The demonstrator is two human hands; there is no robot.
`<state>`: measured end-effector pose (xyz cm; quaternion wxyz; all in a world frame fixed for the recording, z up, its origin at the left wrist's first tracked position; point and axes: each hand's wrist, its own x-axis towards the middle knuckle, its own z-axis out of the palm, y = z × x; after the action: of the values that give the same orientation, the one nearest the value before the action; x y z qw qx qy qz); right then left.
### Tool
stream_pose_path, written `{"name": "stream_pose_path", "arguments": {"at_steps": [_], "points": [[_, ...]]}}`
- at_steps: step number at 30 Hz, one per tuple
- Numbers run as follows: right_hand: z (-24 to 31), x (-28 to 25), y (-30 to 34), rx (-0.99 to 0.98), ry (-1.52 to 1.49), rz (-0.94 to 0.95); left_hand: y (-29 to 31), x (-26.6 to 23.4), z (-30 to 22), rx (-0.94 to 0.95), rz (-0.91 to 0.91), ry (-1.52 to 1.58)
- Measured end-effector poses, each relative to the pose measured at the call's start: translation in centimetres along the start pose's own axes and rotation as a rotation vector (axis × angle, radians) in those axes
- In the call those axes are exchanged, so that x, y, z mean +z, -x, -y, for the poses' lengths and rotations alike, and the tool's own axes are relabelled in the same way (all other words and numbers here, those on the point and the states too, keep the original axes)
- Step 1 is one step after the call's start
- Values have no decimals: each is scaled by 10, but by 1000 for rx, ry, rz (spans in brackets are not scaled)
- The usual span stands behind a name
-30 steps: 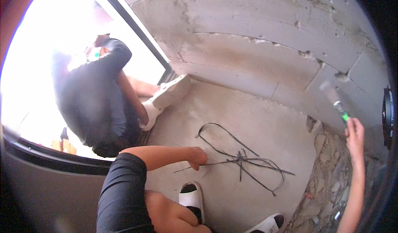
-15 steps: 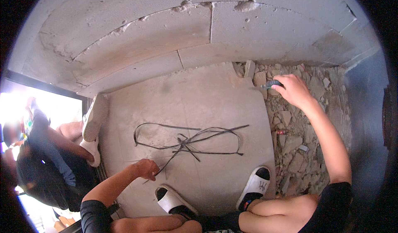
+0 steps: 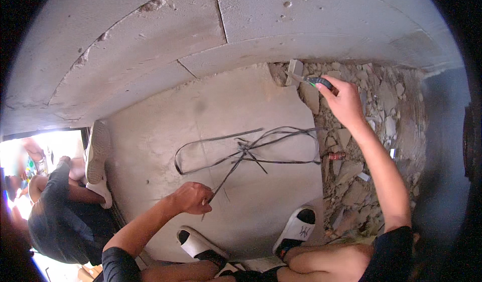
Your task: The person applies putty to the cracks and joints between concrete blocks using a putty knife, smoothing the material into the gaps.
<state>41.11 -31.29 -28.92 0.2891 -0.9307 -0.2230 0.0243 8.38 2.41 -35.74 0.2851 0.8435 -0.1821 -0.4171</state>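
My left hand (image 3: 192, 198) is closed on one end of a black strap (image 3: 228, 177), a thin flat band. The rest of the strap lies on the grey floor slab in long loops, crossing in a knotted bunch in the middle. My right hand (image 3: 345, 101) is out at the far right, closed around what look like scissors (image 3: 317, 82) with black and green handles. Their metal tip points left, above the broken edge of the slab. My fingers partly cover the handles, and the tool is apart from the strap.
Rubble (image 3: 351, 181) fills a strip right of the slab (image 3: 150, 146), with a small red cylinder (image 3: 337, 156) in it. A block wall (image 3: 150, 46) rises beyond. My white slides (image 3: 295, 228) stand in front. Another person (image 3: 70, 216) sits at the left by a bright opening.
My left hand has moved right with the strap end, and the looped strap has shifted with it. My right hand still holds the scissors, their tip now angled upward. The view has tilted slightly.
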Motion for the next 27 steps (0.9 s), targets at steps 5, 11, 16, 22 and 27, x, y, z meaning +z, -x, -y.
{"name": "stream_pose_path", "arguments": {"at_steps": [5, 11, 16, 22, 27], "points": [[-9, 40, -30, -5, 77, 51, 24, -32, -34, -82, -64, 16], [0, 36, -94, -85, 371, 376, 81, -74, -83, -317, -287, -12], [26, 15, -116, -150, 609, 1007, 141, -95, -145, -423, -351, -18], [44, -4, -94, -189, 525, 808, 201, -76, -251, -632, -358, 45], [-23, 10, -18, 113, 119, 737, 205, -66, -300, -579, -538, 260]]}}
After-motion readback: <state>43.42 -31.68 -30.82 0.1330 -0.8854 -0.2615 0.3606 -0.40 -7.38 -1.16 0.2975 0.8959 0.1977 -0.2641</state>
